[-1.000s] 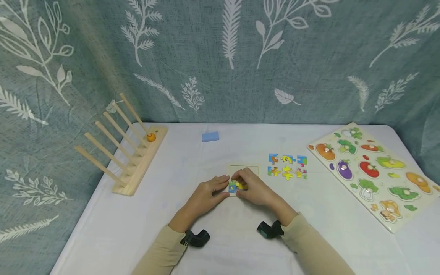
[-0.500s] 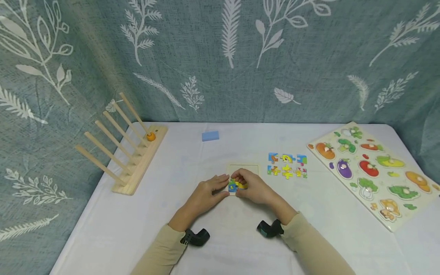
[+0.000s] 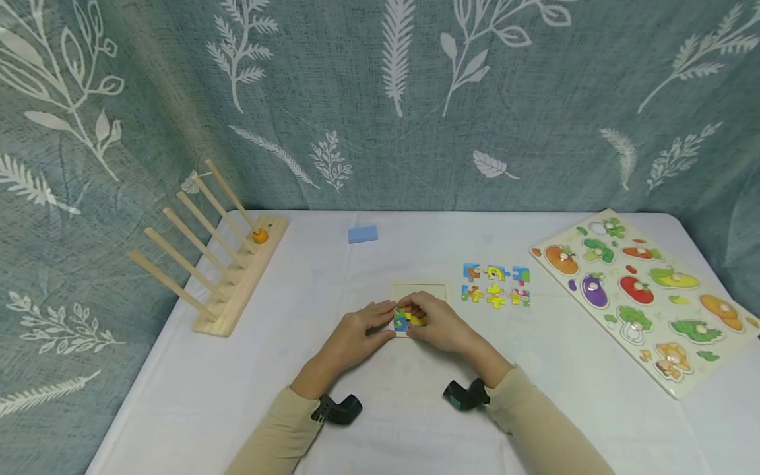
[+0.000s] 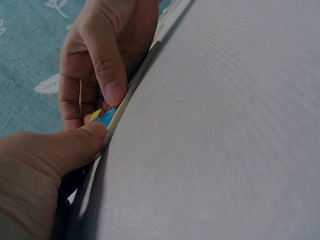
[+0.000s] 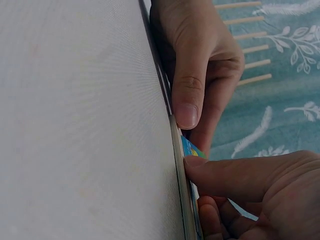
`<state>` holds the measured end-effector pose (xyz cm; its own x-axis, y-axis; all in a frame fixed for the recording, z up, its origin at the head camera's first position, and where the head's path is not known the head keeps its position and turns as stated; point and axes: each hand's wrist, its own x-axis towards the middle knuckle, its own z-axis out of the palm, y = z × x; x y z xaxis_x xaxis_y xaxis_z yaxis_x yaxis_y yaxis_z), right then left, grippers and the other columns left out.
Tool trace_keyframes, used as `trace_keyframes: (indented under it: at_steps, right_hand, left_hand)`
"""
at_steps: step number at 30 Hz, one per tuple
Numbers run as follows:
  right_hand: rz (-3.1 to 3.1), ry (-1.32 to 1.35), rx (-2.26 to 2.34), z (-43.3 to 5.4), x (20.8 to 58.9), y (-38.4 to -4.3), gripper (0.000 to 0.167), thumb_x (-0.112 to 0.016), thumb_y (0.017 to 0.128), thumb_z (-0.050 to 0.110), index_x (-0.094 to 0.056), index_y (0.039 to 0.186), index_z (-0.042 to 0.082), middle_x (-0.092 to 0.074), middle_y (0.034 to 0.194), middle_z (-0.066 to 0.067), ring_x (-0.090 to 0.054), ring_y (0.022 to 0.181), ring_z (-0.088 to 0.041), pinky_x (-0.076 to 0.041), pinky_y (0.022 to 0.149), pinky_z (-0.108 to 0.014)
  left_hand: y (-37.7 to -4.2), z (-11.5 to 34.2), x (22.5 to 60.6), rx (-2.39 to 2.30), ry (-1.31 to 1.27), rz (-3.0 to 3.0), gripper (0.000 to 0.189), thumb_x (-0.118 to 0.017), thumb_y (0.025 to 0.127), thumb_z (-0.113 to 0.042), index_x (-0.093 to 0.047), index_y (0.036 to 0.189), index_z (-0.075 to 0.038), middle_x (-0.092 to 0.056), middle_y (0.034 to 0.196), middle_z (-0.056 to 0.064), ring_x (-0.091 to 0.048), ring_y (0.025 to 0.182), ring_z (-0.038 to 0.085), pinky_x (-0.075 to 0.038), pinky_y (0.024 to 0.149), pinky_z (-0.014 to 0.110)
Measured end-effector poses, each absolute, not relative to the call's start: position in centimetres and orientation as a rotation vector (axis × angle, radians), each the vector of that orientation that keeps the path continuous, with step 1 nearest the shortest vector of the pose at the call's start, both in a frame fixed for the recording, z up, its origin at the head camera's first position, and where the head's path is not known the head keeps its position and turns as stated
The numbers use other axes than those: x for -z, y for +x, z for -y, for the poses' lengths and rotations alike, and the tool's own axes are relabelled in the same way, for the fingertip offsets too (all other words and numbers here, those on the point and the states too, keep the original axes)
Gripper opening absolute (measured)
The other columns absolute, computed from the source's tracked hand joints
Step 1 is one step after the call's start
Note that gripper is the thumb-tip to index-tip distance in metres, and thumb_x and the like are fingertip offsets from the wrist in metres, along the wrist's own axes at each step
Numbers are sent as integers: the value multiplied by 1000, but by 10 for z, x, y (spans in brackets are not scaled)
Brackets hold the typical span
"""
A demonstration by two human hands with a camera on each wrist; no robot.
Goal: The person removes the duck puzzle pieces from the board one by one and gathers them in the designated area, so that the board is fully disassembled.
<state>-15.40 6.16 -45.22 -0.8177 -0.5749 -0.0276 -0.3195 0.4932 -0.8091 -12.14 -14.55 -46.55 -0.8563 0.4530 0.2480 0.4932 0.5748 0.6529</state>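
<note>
A small pale wooden puzzle frame point(image 3: 436, 286) lies at mid table, with blue, green and yellow jigsaw pieces point(image 3: 400, 323) in its lower left part. My left hand point(image 3: 356, 336) lies along the frame's left side, fingers mostly straight; its thumb touches the near left corner. My right hand point(image 3: 438, 323) reaches over the frame from the right and pinches a yellow jigsaw piece point(image 3: 417, 320) between thumb and fingers. Those fingers hide much of that piece. In the left wrist view a blue and yellow piece point(image 4: 105, 116) shows between the two thumbs.
Several loose jigsaw pieces point(image 3: 495, 296) lie in two rows right of the frame. A vegetable knob puzzle board point(image 3: 647, 330) sits at far right. On the left stands a wooden peg rack point(image 3: 243, 290) with an orange bead point(image 3: 260, 235). A blue block point(image 3: 363, 234) lies at the back.
Both hands stay at the frame in almost the same place. The right fingers shift only slightly over the pieces.
</note>
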Motion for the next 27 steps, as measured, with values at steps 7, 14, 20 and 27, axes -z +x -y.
trace_keyframes:
  at_steps: [7,14,20,27]
  right_hand:
    - [-2489,-843,1176,-64,451,-154,41,-69,84,5,-59,124,3,-59,109,-7,-53,92,-15,-50,84,-31]
    - [-2507,-895,1099,-64,452,-156,48,-70,84,8,-57,130,5,-57,104,-4,-50,90,-12,-49,82,-29]
    - [-2505,-872,1108,-63,451,-155,50,-69,85,8,-56,133,7,-56,104,-3,-50,90,-12,-48,82,-28]
    - [-2476,-844,1176,-65,449,-153,47,-70,85,9,-58,130,9,-57,100,-2,-49,87,-13,-47,78,-26]
  left_hand:
    - [-122,145,468,1155,-810,2755,42,-71,86,-18,-62,121,2,-56,133,13,-51,124,36,-44,104,44]
    - [-122,144,466,1159,-808,2745,42,-71,85,-19,-63,121,2,-57,132,13,-52,124,34,-43,105,44]
    - [-122,145,465,1157,-799,2754,44,-71,85,-20,-62,122,2,-56,133,13,-51,124,35,-43,105,44]
    - [-122,145,468,1160,-804,2741,42,-70,86,-19,-62,122,2,-57,132,14,-52,123,37,-44,103,46]
